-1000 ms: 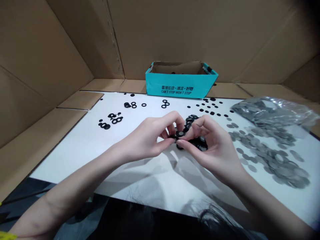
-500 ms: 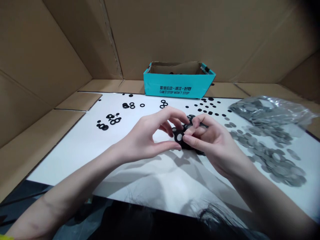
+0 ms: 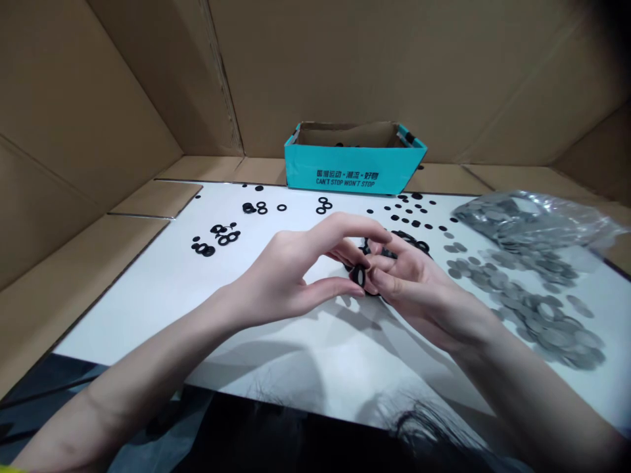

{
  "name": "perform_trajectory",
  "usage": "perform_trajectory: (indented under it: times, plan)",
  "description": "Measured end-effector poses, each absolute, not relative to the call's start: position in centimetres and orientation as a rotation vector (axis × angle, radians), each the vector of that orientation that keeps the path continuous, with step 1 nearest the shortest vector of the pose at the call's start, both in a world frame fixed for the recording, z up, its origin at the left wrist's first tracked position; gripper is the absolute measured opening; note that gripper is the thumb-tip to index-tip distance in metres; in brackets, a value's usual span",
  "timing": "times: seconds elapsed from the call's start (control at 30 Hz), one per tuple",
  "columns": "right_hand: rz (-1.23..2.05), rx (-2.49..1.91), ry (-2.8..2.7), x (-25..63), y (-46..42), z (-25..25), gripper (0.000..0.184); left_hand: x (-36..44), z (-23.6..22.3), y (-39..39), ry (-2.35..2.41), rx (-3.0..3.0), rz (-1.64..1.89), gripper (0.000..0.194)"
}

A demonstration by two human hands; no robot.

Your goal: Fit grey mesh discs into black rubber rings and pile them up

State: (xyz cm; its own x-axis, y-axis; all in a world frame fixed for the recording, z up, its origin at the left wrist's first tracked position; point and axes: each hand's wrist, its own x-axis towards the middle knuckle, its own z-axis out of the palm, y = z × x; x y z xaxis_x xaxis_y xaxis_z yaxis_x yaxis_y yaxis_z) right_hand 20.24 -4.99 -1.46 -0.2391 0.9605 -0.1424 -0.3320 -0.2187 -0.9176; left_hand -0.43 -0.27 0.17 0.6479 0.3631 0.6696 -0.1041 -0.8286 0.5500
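Observation:
My two hands meet over the middle of a white sheet [image 3: 207, 289]. My right hand [image 3: 414, 282] is curled, and its fingertips pinch a small black ring with a grey disc in it [image 3: 359, 274]. My left hand [image 3: 296, 269] arches beside it, thumb and forefinger touching the same ring. Just behind the fingers lies a small heap of black rings [image 3: 409, 240], partly hidden by my right hand.
A teal cardboard box [image 3: 352, 172] stands at the back centre. Loose black rings [image 3: 217, 238] lie at the left and small black discs [image 3: 411, 211] near the box. Grey metal discs [image 3: 532, 302] spread at the right beside a clear plastic bag [image 3: 532, 217]. Brown cardboard walls surround the area.
My right hand turned and closed lower round the ring, which has tilted on edge. My left forefinger lifted and stretched over it. The hands drifted slightly down and right.

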Motion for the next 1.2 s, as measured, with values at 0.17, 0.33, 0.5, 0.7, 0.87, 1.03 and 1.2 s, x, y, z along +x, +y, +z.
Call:
perform_trajectory:
  times: [0.17, 0.33, 0.5, 0.7, 0.87, 1.03, 1.2]
  plan:
    - [1.584, -0.956, -1.066, 20.1, -5.0, -1.5, 0.051, -0.3, 0.1, -0.4, 0.239, 2.36, 1.061, 0.046]
    - [1.297, -1.034, -1.187, 19.8, -5.1, -1.4, 0.049, -0.2, 0.1, -0.7, 0.402, 2.296, 1.028, 0.034]
    - [0.978, -1.079, -1.414, 19.4, -5.5, -1.3, 0.038, -0.4, 0.6, -0.7, 0.44, 2.263, 0.827, 0.035]
    - [0.975, -1.085, -1.554, 19.7, -5.5, -1.2, 0.032, -0.6, 0.9, -0.9, 0.465, 2.251, 0.769, 0.037]
    - [0.958, -1.089, -1.613, 19.9, -5.6, -1.2, 0.032, -0.6, 1.1, -1.0, 0.479, 2.313, 0.691, 0.034]
    - [1.022, -1.072, -1.43, 19.7, -5.5, -1.3, 0.04, -0.4, 0.7, -0.8, 0.503, 2.318, 0.783, 0.034]
    - [1.061, -1.083, -1.354, 19.6, -5.4, -1.2, 0.047, -0.2, 0.0, -0.6, 0.458, 2.256, 0.816, 0.035]
